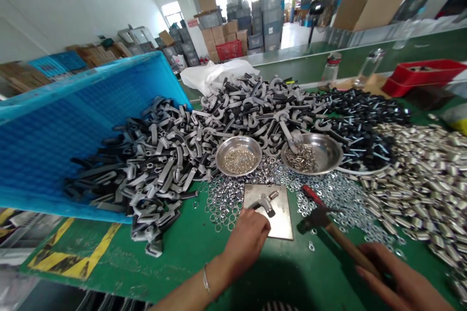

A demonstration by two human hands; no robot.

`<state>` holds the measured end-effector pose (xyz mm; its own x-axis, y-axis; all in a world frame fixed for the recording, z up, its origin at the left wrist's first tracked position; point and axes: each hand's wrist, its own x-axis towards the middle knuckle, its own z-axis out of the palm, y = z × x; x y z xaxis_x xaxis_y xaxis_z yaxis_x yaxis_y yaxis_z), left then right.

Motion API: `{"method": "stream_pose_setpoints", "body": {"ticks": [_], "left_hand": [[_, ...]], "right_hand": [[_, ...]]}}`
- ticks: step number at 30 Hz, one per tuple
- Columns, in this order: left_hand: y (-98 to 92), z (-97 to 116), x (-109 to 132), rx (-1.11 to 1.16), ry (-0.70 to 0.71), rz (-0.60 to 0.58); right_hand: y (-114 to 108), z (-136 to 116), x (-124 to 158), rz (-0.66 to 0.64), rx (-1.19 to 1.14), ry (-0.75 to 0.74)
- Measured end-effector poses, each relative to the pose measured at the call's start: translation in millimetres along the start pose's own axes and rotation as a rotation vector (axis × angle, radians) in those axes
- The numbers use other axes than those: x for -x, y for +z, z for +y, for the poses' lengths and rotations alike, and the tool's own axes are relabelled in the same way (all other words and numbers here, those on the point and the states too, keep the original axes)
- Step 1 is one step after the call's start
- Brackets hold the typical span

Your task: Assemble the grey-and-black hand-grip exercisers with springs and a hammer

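Observation:
My left hand [245, 243] pinches a small grey metal hook part [263, 202] and holds it on a square steel plate [281, 221] lying on the green table [189, 257]. My right hand [399, 279] is wrapped round the wooden handle of a hammer [330, 228], whose dark head hovers just right of the plate. Loose silver washers [222, 199] lie scattered around the plate.
A tipped blue crate [54, 136] spills grey hook parts [164, 165] at left. Two steel bowls [238, 155] [317, 153] of small pieces sit behind the plate. Black screws [365, 126] and silver sleeves [426, 175] are heaped at right. A red tray [423, 75] and bottles stand farther back.

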<state>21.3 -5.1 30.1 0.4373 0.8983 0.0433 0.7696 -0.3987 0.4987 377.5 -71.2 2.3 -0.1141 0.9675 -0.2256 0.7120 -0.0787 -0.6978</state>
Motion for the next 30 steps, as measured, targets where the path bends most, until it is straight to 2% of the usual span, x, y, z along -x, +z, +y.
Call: {"method": "stream_pose_setpoints", "body": {"ticks": [2, 5, 7, 9, 11, 13, 16, 19, 25, 27, 30], "left_hand": [[10.6, -3, 27, -0.156, 0.015, -0.07], [10.2, -3, 34, -0.283, -0.044, -0.111], [-0.3, -5, 24, -0.173, -0.098, -0.071], [-11.3, -10, 5, 0.084, -0.16, 0.023], [-16.6, -17, -17, 0.356, -0.23, 0.131], [-14.6, -25, -38, 0.5, -0.287, 0.225], [-3.7, -34, -61, 0.498, -0.335, 0.282], [6.1, -37, -69, 0.434, -0.351, 0.252], [8.2, -33, -65, 0.216, -0.268, 0.236], [3.8, -33, -64, 0.067, -0.165, 0.205], [-2.9, -31, -59, -0.153, 0.034, 0.099]], "right_hand": [[8, -19, -14, -0.039, 0.069, -0.114], [5, -40, -37, 0.053, 0.177, -0.161], [-1, -50, -43, 0.14, 0.165, -0.126], [-5, -57, -42, 0.139, 0.083, -0.075], [-4, -64, -38, 0.034, -0.027, -0.018], [1, -70, -35, -0.092, -0.126, 0.043], [10, -79, -40, -0.142, -0.222, 0.073], [14, -86, -52, -0.13, -0.264, 0.054], [14, -91, -72, -0.17, -0.296, 0.008], [12, -92, -77, -0.187, -0.261, 0.002], [8, -92, -82, -0.127, -0.093, -0.091]]}}
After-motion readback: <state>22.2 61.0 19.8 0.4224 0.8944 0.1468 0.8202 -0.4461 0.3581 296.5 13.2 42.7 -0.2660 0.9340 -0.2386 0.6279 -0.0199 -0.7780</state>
